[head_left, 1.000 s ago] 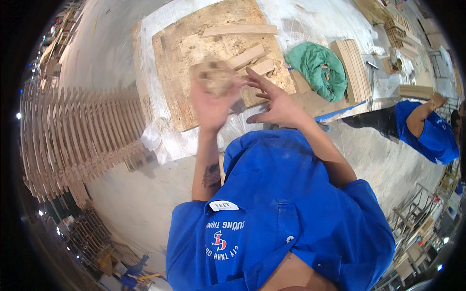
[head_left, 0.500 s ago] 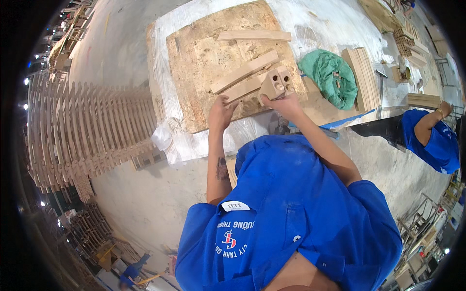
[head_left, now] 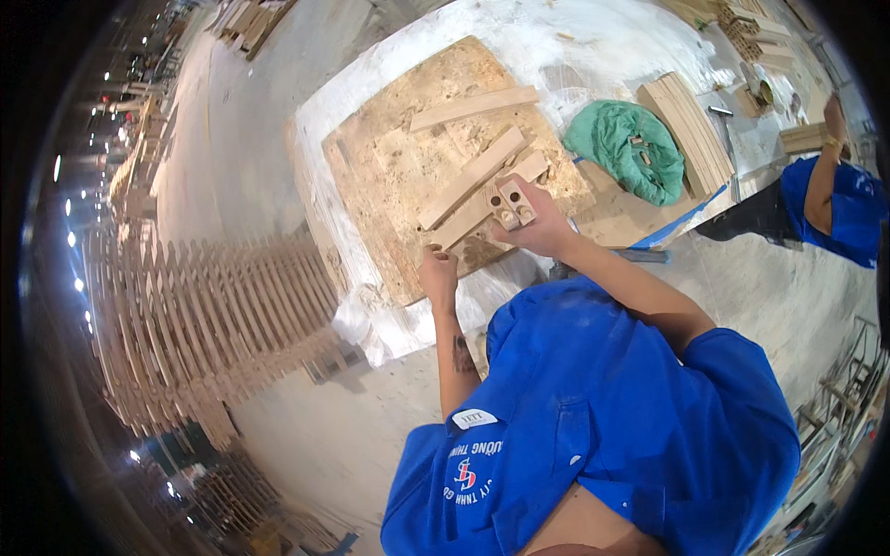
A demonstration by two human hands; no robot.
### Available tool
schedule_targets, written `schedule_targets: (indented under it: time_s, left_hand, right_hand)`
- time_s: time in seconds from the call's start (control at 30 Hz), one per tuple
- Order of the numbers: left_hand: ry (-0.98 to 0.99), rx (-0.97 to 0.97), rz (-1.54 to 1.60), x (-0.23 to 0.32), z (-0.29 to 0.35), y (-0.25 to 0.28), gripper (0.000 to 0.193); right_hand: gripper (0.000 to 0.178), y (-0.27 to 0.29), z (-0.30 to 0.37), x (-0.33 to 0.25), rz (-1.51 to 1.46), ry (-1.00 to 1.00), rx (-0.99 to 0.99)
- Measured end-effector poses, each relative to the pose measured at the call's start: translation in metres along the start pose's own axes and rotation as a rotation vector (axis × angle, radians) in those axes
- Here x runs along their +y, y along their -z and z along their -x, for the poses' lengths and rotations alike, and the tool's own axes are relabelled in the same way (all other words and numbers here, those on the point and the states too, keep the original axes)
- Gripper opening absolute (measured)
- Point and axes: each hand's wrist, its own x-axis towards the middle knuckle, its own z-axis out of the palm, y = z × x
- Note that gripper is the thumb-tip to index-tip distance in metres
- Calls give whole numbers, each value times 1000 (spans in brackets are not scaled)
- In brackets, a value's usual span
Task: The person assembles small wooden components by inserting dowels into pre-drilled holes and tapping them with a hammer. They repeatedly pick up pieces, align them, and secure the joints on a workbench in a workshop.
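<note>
My right hand is closed around light wooden blocks whose end faces show two dark round holes and short dowel-like pegs. The blocks are above the right part of a long wooden strip. At the near left end of that strip is my left hand, its fingers curled and pinching the end. A second strip lies just beyond, roughly parallel. Farther away, a third, slightly curved strip rests on the worn board.
Right of the board, a green cloth bag holds small wooden pegs. Beside it are stacked wooden slats and a hammer. Rows of wooden frames stand at left. A co-worker in blue is at far right.
The view has turned, so the board appears tilted. My right hand has tilted the blocks and brought them closer to the strip. The left hand's fingers have curled more at the strip's end.
</note>
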Motion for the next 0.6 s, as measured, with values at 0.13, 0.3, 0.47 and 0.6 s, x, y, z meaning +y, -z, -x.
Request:
schedule_targets:
  time_s: [0.13, 0.3, 0.47, 0.6]
  left_hand:
    - [-193, -83, 506, 88, 6, 54, 23]
    - [-678, -69, 430, 177, 38, 120, 18]
    - [-796, -101, -20, 216, 47, 134, 20]
    - [-932, -107, -236, 230, 46, 142, 17]
  right_hand:
    - [39, 8, 4, 5, 105, -8, 73]
    - [45, 15, -10, -4, 161, -62, -54]
    - [45, 11, -8, -13, 139, -48, -94]
    - [50, 8, -10, -12, 157, -10, -74]
